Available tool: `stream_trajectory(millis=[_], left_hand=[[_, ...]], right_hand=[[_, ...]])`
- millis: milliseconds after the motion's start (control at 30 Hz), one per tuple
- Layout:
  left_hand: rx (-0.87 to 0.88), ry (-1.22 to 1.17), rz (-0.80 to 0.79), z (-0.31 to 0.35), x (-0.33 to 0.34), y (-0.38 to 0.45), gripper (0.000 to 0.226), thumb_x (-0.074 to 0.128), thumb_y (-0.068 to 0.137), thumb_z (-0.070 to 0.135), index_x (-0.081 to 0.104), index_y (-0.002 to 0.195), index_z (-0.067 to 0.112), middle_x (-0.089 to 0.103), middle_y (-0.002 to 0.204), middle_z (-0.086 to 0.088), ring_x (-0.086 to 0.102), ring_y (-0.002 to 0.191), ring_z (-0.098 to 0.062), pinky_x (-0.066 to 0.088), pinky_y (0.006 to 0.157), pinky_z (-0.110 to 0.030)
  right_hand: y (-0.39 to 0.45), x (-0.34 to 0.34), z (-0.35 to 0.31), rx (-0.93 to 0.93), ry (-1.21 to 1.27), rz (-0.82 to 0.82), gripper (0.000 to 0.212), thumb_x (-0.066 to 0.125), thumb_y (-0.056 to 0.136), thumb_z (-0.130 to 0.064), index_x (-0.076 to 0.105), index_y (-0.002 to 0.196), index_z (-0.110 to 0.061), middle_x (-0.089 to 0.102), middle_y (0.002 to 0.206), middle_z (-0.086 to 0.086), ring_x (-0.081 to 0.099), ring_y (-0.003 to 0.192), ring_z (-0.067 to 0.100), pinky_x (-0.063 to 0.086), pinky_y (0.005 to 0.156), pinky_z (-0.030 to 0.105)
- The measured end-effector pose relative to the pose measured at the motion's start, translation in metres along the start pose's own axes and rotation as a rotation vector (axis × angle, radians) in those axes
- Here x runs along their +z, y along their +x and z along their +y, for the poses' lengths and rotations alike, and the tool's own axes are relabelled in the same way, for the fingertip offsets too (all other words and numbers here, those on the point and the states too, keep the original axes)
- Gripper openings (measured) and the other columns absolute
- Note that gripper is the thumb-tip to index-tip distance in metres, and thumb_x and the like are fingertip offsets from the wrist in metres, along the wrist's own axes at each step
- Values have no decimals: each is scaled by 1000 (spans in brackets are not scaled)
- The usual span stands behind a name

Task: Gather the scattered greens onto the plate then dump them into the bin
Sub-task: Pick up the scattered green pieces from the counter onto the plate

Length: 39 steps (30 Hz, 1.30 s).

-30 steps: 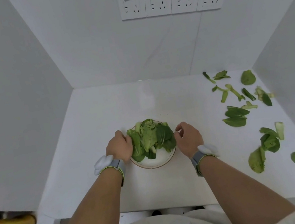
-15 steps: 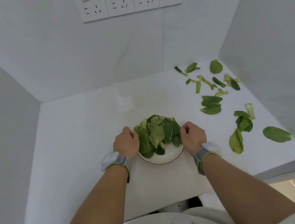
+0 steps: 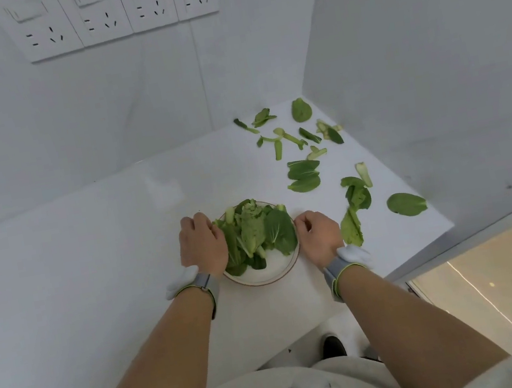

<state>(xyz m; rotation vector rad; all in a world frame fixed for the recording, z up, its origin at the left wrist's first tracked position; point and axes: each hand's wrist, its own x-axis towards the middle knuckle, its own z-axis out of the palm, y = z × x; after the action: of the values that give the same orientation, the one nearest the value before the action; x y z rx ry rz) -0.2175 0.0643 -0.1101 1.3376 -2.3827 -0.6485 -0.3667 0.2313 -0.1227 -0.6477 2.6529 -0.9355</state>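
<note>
At plate (image 3: pixel 263 274) rim: both hands (image 3: pixel 202 244) clamped; counter (image 3: pixel 75 275) leftward bare.

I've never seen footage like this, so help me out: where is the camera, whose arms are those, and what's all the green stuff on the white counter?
No machine here. A person wears a camera on the head, looking down, so both bare arms reach in from below. Each wrist carries a grey band. The left hand and right hand sit at opposite sides of a plate heaped with greens; whether the fingers actually grip its rim is hard to tell. More loose leaves lie scattered on the counter to the right, not yet gathered. Wall sockets sit above. No bin is in view.
</note>
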Motion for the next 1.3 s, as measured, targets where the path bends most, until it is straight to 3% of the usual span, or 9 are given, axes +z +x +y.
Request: stream_trajectory(millis=[167,333,500,667,700,800,900,1100,1300], left_hand=[[120,-84,52,30,-4,6,38,49,84,-9,55,111,17,42,113,-7,54,83,-22,45,61,-30],[260,-117,53,98,17,-5,34,48,88,-7,57,105,21,42,111,-1,53,70,-18,46,54,-24],[380,-170,29,155,42,-14,30,51,86,-11,60,100,15,43,111,-4,49,66,-17,41,54,-24],[448,-149,-157,185,73,-24,9,58,86,3,62,91,10,52,100,-5,54,84,-22,51,75,-37],[431,-118,-221,188,80,-27,5,59,88,13,61,92,12,55,98,-3,54,88,-22,51,79,-38],[254,63,-455,203,94,-39,29,58,89,47,58,97,19,62,95,1,57,92,-21,51,82,-38],[161,252,-530,223,104,-48,49,55,86,61,62,99,15,66,99,-3,62,92,-23,52,83,-38],[1,345,-548,254,109,-55,32,53,95,37,65,113,14,65,117,-5,60,110,-23,46,91,-32],[-119,-23,-494,247,103,-57,17,55,91,21,66,99,11,69,102,-8,63,99,-25,53,88,-37]], right_hand=[[12,-23,4,-38,81,164,19,48,92,-29,62,81,-24,61,68,-9,54,63,10,42,55,24],[34,-60,37,118,162,364,24,48,90,-30,51,67,-24,52,57,-8,48,52,13,33,48,23],[53,-84,79,139,110,347,11,51,91,-24,61,89,-22,59,82,-2,55,71,20,37,60,26],[66,-92,102,40,29,126,35,47,93,-12,64,121,-23,59,113,6,57,98,26,45,87,33],[67,-92,103,20,14,93,39,45,93,-10,62,124,-24,58,118,6,54,104,27,42,94,32],[73,-95,106,-42,-31,30,45,43,93,-8,60,130,-26,56,125,7,47,108,29,36,98,31],[79,-97,110,-79,-36,-35,47,44,92,-9,59,133,-27,54,127,7,44,110,28,36,99,32],[90,-100,118,-118,26,-91,38,47,92,-16,62,127,-20,55,129,4,46,111,26,35,97,27],[95,-109,117,-95,174,65,24,49,92,-22,73,99,-21,66,103,-1,55,93,21,39,80,27]])
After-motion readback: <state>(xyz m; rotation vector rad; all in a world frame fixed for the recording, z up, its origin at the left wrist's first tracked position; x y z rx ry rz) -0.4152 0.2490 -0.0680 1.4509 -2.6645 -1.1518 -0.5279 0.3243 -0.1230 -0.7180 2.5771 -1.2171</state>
